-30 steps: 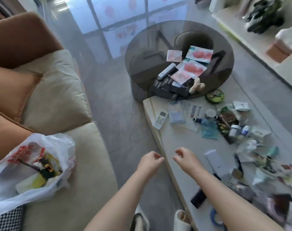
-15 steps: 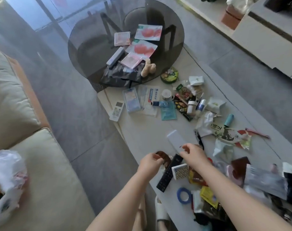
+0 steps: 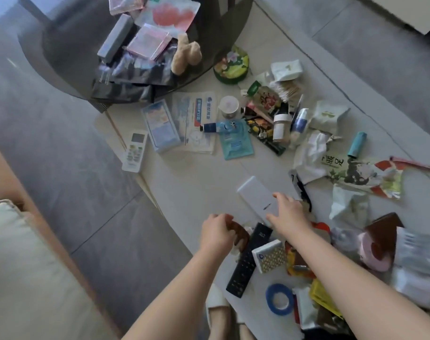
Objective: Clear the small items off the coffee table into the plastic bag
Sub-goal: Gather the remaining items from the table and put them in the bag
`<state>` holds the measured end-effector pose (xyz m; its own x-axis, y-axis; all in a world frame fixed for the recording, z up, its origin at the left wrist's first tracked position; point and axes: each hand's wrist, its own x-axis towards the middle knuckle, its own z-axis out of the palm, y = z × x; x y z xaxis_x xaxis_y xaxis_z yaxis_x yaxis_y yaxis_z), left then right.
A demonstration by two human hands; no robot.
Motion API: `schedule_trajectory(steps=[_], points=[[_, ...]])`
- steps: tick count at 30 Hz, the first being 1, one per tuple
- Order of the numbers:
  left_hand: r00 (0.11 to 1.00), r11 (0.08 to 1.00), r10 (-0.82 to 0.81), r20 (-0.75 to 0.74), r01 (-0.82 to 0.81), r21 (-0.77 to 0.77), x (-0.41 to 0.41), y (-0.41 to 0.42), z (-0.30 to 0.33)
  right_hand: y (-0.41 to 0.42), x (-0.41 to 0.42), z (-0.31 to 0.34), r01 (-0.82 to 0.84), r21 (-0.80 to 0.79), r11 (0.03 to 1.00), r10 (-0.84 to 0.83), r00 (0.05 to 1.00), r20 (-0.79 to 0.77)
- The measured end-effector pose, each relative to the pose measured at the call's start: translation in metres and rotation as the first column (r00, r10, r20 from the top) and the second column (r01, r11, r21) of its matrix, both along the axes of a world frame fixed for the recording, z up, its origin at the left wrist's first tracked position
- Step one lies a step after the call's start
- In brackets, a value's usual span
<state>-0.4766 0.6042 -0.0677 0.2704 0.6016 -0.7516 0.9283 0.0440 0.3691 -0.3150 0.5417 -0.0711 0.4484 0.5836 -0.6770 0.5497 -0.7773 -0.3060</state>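
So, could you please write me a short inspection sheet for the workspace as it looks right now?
Surface: pale coffee table, crowded along its far and right sides.
Job's things: white flat box under the right hand; brown object at the left hand; plastic bag not in view.
Clutter: black remote, blue tape ring, white remote, green tin, teal tube, sachets and wrappers.
Grips: left hand curled on the brown object; right hand open, resting on the box.
Cables: nothing seen.
Surroundings: round glass table, sofa cushion, grey tiled floor.

Beige sofa cushion (image 3: 25, 266); grey floor (image 3: 62, 148)
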Motion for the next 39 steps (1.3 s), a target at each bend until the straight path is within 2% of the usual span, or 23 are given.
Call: schedule_trajectory(steps=[3, 10, 18, 22, 26, 29, 34, 37, 39], points=[[1.0, 1.0, 0.016, 0.0, -0.016, -0.004, 0.003, -0.002, -0.022, 0.004, -0.004, -0.019, -0.033, -0.011, 0.999, 0.033, 0.999, 0.041], [0.988, 0.987, -0.143, -0.066, 0.147, 0.068, -0.006, -0.004, -0.042, 0.005, -0.015, -0.036, -0.085, -0.031, 0.996, 0.09, 0.962, 0.258], [0.993, 0.992, -0.112, -0.035, 0.114, 0.062, -0.013, -0.003, -0.054, 0.013, -0.008, -0.042, -0.029, -0.014, 0.999, 0.032, 0.958, 0.285], [1.0, 1.0, 0.01, 0.012, -0.01, -0.001, -0.018, -0.004, -0.046, 0.013, -0.003, -0.034, 0.068, 0.12, 0.99, -0.08, 0.992, 0.101], [0.964, 0.951, 0.258, 0.067, -0.241, -0.194, -0.028, -0.012, -0.027, -0.001, 0.005, -0.012, 0.082, 0.091, 0.992, -0.089, 0.994, 0.069], [0.927, 0.894, 0.37, 0.055, -0.34, -0.293, -0.033, -0.026, -0.011, -0.018, 0.006, 0.004, 0.18, 0.091, 0.979, -0.181, 0.983, 0.005], [0.856, 0.802, 0.516, 0.034, -0.468, -0.372, -0.039, -0.051, 0.011, -0.052, -0.004, 0.025, 0.407, 0.033, 0.913, -0.395, 0.9, -0.184], [0.819, 0.753, 0.574, 0.028, -0.514, -0.411, -0.036, -0.064, 0.018, -0.073, -0.021, 0.025, 0.581, -0.041, 0.813, -0.56, 0.76, -0.331], [0.807, 0.74, 0.59, 0.01, -0.535, -0.407, -0.031, -0.07, 0.018, -0.084, -0.034, 0.02, 0.614, -0.09, 0.785, -0.603, 0.721, -0.342]])
